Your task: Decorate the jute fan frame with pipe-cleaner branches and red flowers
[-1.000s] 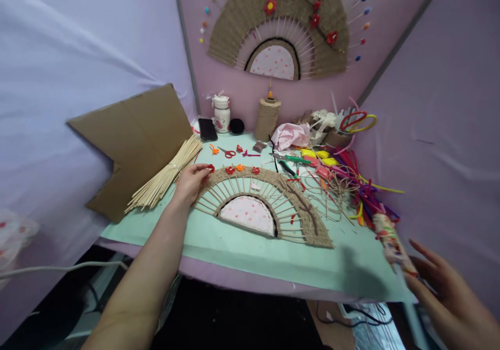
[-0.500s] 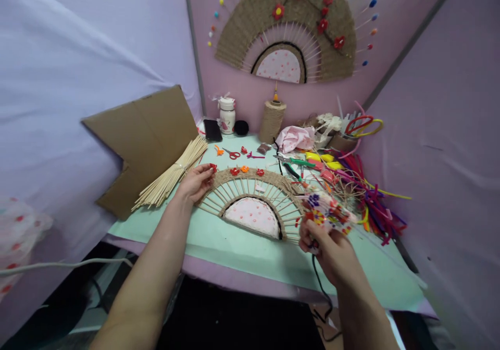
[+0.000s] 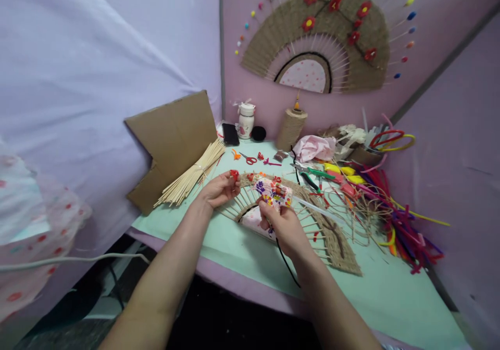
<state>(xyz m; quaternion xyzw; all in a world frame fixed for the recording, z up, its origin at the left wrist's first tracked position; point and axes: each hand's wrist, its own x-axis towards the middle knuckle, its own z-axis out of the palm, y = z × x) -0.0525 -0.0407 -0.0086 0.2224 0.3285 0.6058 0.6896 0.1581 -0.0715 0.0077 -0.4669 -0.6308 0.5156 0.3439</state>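
Observation:
My left hand [image 3: 222, 189] pinches a small red flower [image 3: 234, 175] near the upper left of the woven fan. In my right hand [image 3: 280, 220] is a flower-patterned hot glue gun [image 3: 279, 191], pointing left toward that flower. A clear glue stick [image 3: 316, 207] sticks out of its back, and a black cord [image 3: 287, 262] hangs below. The fan [image 3: 341, 253] lies on the mint table, with a twine band, thin ribs and a dotted half-round centre. Small red and orange flowers sit along its band; the glue gun and right hand hide part of it.
Left of the fan lie a bundle of thin sticks [image 3: 191, 175] and cardboard [image 3: 172, 144]. Red scissors [image 3: 249, 159], pliers [image 3: 312, 173] and a twine spool [image 3: 291, 128] stand or lie behind. Colourful pipe cleaners [image 3: 402, 233] heap at right. A finished fan [image 3: 269, 45] hangs on the wall.
My right hand has brought the glue gun leftward over the fan, closer to my left hand, which still holds the red flower. The whole view has shifted, putting things farther right.

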